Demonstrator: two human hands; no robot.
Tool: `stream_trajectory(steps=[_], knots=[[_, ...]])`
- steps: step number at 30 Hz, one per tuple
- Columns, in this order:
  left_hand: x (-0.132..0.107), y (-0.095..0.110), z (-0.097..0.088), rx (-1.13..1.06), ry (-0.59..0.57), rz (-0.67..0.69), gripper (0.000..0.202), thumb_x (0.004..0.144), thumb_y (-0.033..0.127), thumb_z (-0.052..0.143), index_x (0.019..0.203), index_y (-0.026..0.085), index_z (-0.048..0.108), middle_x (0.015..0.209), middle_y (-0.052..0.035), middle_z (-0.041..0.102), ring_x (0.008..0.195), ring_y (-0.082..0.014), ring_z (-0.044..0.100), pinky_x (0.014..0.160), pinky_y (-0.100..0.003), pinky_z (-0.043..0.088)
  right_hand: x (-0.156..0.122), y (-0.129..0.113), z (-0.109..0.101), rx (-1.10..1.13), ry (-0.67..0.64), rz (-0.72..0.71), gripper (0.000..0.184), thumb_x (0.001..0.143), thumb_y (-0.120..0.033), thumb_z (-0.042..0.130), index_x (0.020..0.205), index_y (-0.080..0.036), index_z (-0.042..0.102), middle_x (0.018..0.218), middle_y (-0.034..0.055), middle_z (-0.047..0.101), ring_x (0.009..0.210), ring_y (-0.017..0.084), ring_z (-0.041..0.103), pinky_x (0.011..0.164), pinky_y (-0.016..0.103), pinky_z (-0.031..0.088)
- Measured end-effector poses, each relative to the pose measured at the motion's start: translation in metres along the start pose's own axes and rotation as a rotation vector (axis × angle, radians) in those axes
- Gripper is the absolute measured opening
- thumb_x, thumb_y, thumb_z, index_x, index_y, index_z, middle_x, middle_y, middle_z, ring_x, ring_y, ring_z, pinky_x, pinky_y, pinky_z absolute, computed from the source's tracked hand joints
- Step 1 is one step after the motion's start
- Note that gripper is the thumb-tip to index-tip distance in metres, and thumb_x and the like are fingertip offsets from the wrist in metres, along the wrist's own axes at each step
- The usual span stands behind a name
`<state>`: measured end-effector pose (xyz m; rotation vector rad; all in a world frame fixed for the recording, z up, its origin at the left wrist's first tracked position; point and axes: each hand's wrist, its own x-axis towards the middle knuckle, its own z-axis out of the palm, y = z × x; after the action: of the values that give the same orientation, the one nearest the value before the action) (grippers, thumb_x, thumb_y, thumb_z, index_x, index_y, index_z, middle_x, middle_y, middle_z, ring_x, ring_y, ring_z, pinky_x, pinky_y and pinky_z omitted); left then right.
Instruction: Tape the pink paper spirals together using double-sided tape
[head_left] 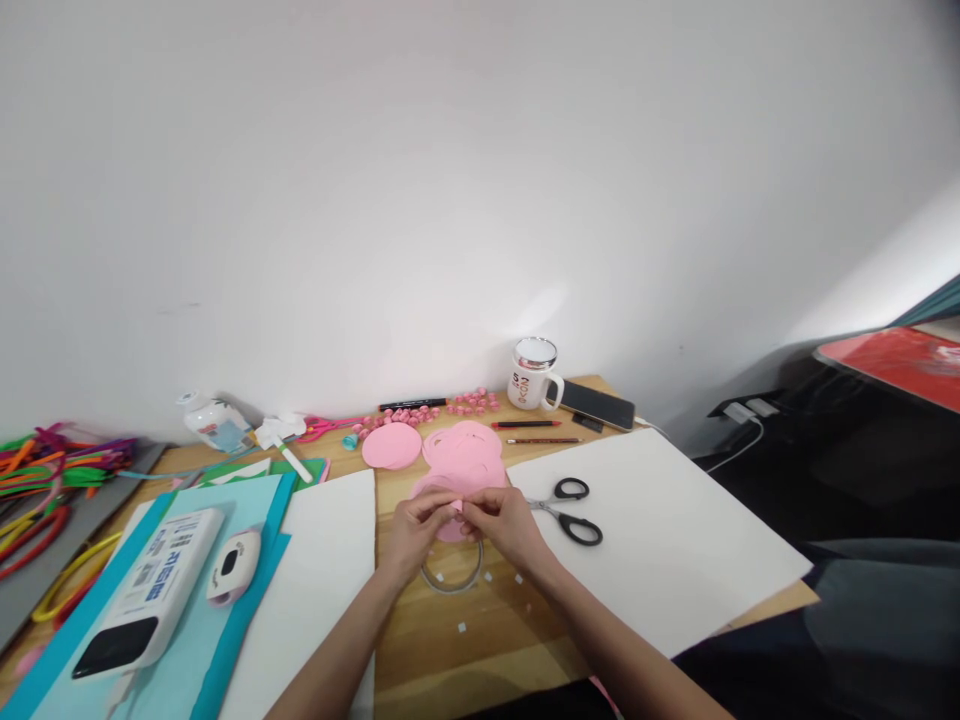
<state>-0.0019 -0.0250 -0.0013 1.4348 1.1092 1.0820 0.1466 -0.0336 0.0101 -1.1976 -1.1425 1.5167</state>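
Over the middle of the wooden table (442, 665), my left hand (414, 528) and my right hand (511, 522) meet fingertip to fingertip. Both are closed in a pinch on a small piece of pink paper (456, 507), mostly hidden by the fingers. Just behind them lie overlapping pink paper cutouts (465, 450) and a pink paper circle (391, 446). A roll of tape (454, 590) rests flat below my hands, with several tiny white bits around it. Black-handled scissors (574, 525) lie to the right of my right hand.
White sheets (645, 530) flank the work spot. At the back stand a white mug (534, 375), a phone (596, 405), pens and small pink rolled pieces (405, 416). On the left, blue sheets carry a white power bank (154, 590); colourful pipe cleaners (67, 465) lie beyond.
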Motion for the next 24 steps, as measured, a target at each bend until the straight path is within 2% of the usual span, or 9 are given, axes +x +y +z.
stream_trajectory(steps=[5, 9, 17, 24], knots=[[0.0003, 0.0019, 0.0009, 0.014, -0.009, -0.009, 0.015, 0.068, 0.026, 0.067, 0.08, 0.02, 0.074, 0.077, -0.0049, 0.068, 0.075, -0.0188, 0.059, 0.069, -0.027, 0.046, -0.0002, 0.0009, -0.0004, -0.052, 0.008, -0.024, 0.023, 0.065, -0.037, 0.062, 0.063, -0.015, 0.064, 0.057, 0.0028, 0.065, 0.05, 0.016, 0.059, 0.052, 0.028, 0.05], [0.0, 0.0036, 0.0014, -0.005, 0.004, -0.014, 0.013, 0.067, 0.026, 0.067, 0.077, 0.02, 0.074, 0.075, -0.0044, 0.068, 0.073, -0.019, 0.059, 0.068, -0.027, 0.046, 0.0005, 0.0009, -0.0017, -0.074, -0.004, -0.022, 0.024, 0.065, -0.039, 0.062, 0.063, -0.015, 0.064, 0.056, 0.0029, 0.065, 0.049, 0.016, 0.059, 0.052, 0.029, 0.05], [0.0, -0.0013, 0.0018, -0.027, 0.002, -0.046, 0.014, 0.069, 0.026, 0.066, 0.079, 0.019, 0.073, 0.072, -0.0047, 0.068, 0.069, -0.0176, 0.058, 0.063, -0.026, 0.045, 0.0006, -0.0019, -0.0063, 0.027, -0.08, -0.001, 0.024, 0.064, -0.04, 0.063, 0.064, -0.015, 0.065, 0.057, 0.0011, 0.064, 0.051, 0.016, 0.059, 0.055, 0.029, 0.05], [-0.0002, 0.0042, 0.0015, 0.016, -0.001, 0.004, 0.013, 0.067, 0.027, 0.067, 0.076, 0.02, 0.074, 0.075, -0.0049, 0.069, 0.072, -0.0191, 0.06, 0.066, -0.027, 0.046, -0.0015, -0.0019, -0.0036, -0.105, -0.001, -0.035, 0.023, 0.065, -0.037, 0.062, 0.062, -0.014, 0.063, 0.054, 0.0029, 0.064, 0.047, 0.016, 0.058, 0.051, 0.029, 0.049]])
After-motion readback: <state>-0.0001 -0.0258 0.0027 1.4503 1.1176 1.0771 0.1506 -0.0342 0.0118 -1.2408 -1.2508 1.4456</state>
